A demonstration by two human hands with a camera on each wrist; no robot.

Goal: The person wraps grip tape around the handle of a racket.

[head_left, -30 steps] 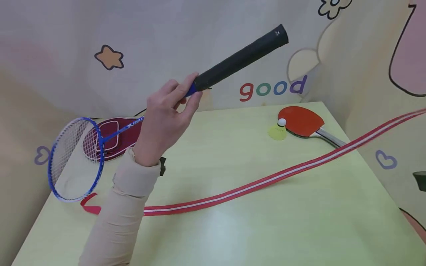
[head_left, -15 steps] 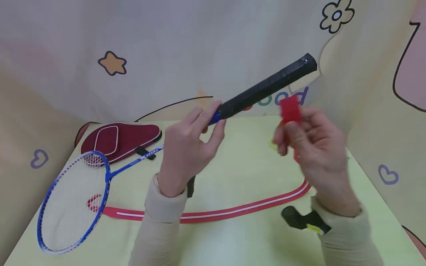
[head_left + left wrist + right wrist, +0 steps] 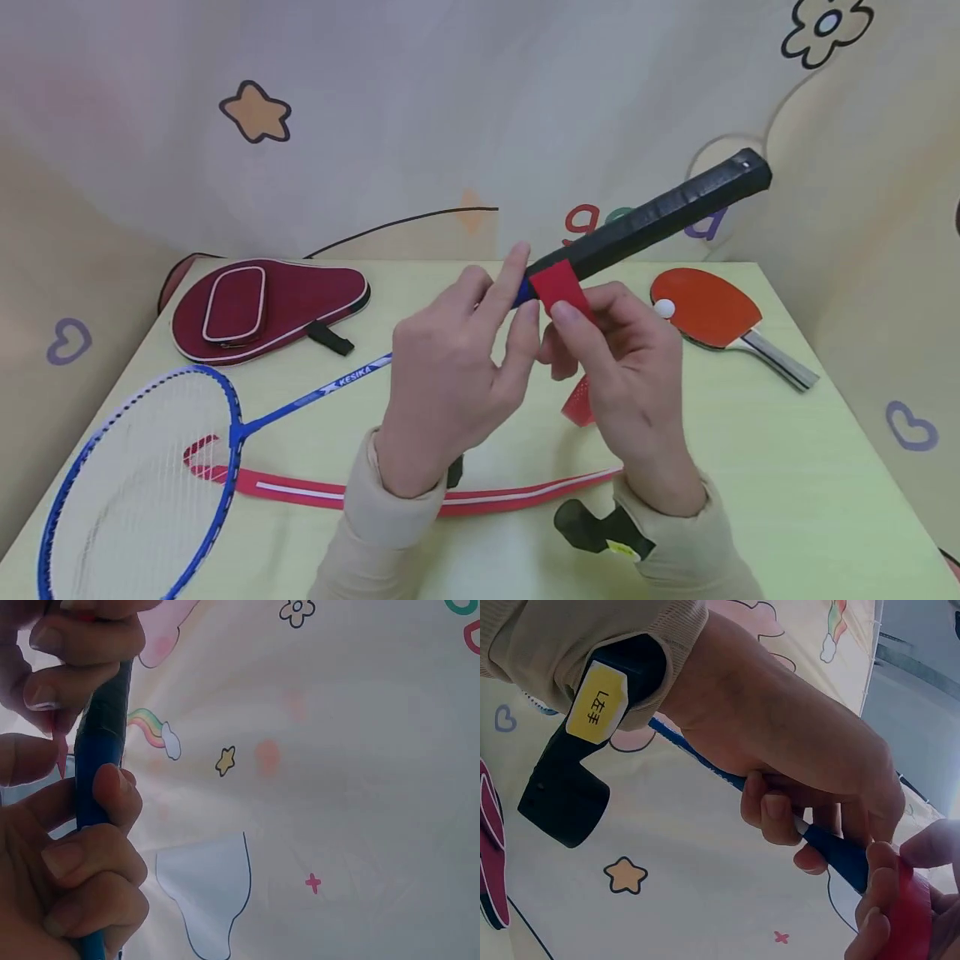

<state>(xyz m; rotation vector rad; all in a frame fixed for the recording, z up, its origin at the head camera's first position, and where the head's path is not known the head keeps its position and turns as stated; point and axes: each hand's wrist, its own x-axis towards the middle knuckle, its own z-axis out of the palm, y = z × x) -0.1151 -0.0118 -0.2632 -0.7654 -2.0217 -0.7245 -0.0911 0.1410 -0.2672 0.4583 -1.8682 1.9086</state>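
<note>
A badminton racket (image 3: 667, 212) with a blue frame and black handle is held up at a slant, its handle toward the upper right. My left hand (image 3: 453, 375) holds it where the blue shaft meets the handle; in the left wrist view, the left hand's curled fingers (image 3: 97, 859) wrap the shaft. My right hand (image 3: 637, 392) pinches the end of a red grip tape (image 3: 558, 283) against the handle's lower end. The tape's long white-striped length hangs down and runs across the table. In the right wrist view, the tape (image 3: 907, 915) covers the blue cone's end.
A maroon paddle case (image 3: 277, 308) with a black strap lies at the back left. On the right rests a red table tennis paddle (image 3: 705, 308), with the white tip of a shuttlecock (image 3: 664, 308) beside it. A printed curtain (image 3: 390, 100) hangs behind the table (image 3: 810, 500).
My right hand has come into view with the tape's end and moved left to the handle. My left hand and the racket have shifted right and toward me.
</note>
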